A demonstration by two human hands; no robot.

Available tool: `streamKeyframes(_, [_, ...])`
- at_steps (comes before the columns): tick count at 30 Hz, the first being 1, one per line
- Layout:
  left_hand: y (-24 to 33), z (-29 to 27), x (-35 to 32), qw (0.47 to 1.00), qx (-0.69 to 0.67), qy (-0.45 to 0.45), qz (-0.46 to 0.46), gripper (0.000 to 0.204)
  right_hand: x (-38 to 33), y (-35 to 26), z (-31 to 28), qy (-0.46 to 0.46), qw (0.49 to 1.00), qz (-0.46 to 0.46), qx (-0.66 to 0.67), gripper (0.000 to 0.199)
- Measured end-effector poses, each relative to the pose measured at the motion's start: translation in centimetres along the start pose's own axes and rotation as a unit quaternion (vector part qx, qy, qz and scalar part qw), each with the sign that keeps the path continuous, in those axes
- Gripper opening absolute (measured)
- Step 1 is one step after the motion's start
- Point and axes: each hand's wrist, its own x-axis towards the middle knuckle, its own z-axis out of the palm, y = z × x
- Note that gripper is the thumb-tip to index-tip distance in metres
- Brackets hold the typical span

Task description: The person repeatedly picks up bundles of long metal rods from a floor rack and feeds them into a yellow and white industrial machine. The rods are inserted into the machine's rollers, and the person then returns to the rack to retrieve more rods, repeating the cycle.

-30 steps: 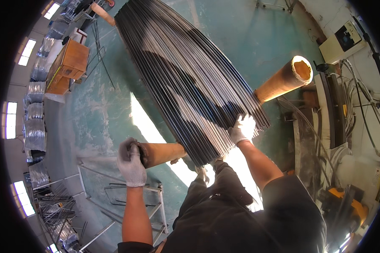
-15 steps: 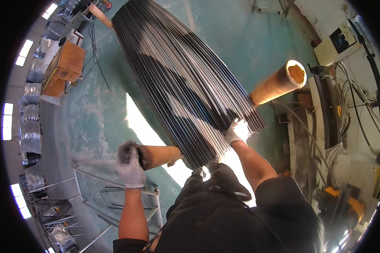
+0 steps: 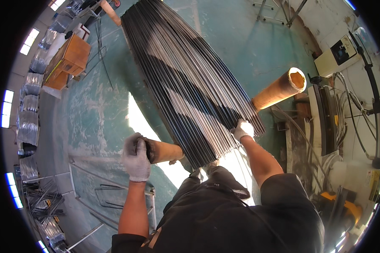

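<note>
A wide layer of long, dark metal rods (image 3: 185, 84) stretches from near my legs toward the far left. My left hand (image 3: 136, 160), in a whitish knit glove, is closed over the rim of a brown tube-shaped post (image 3: 166, 152) standing left of the rods' near end. My right hand (image 3: 243, 130), also gloved, rests at the right side of the near rod ends, its fingers curled down onto them. How many rods it grips is hidden.
Another brown tube post (image 3: 279, 88) rises at the rods' right side, and one (image 3: 110, 12) at the far left. A metal frame (image 3: 109, 189) stands beside my left forearm. A wooden cabinet (image 3: 74, 55) is farther left; cables (image 3: 346, 105) hang along the right wall.
My right hand has shifted slightly right along the rod ends. The left hand stays on the tube post, its fingers now more over the rim. The view has shifted a little.
</note>
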Motion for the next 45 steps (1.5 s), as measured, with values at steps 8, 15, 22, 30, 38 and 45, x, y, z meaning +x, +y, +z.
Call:
streamKeyframes(8, [0.9, -0.5, -1.7, 0.999, 0.033, 0.002, 0.022, 0.017, -0.1, -1.1, 4.1, 0.106, 0.991, -0.035, -0.079, 0.025])
streamKeyframes(15, [-0.7, -1.1, -1.9, 1.000, 0.009, -0.003, -0.019, 0.018, -3.6, -3.1, 4.0, 0.020, 1.000, 0.016, -0.008, 0.067])
streamKeyframes(22, [0.5, -1.8, -2.2, 0.998, 0.048, -0.026, -0.014, 0.019, -2.6, -3.9, 2.1, -0.076, 0.997, 0.026, 0.000, 0.055])
streamKeyframes(30, [5.5, -3.4, -5.9, 0.956, 0.178, 0.005, 0.234, 0.028, -2.1, -0.3, 1.1, -0.246, 0.898, 0.029, 0.364, 0.081])
streamKeyframes(38, [6.0, -0.8, -10.4, 0.924, 0.198, -0.123, 0.303, 0.030, -6.2, -2.2, -1.9, -0.247, 0.864, 0.009, 0.439, 0.087])
streamKeyframes(45, [5.9, -1.2, -11.0, 0.926, 0.134, -0.149, 0.319, 0.021, -8.6, -4.2, -2.2, -0.115, 0.962, 0.028, 0.248, 0.050])
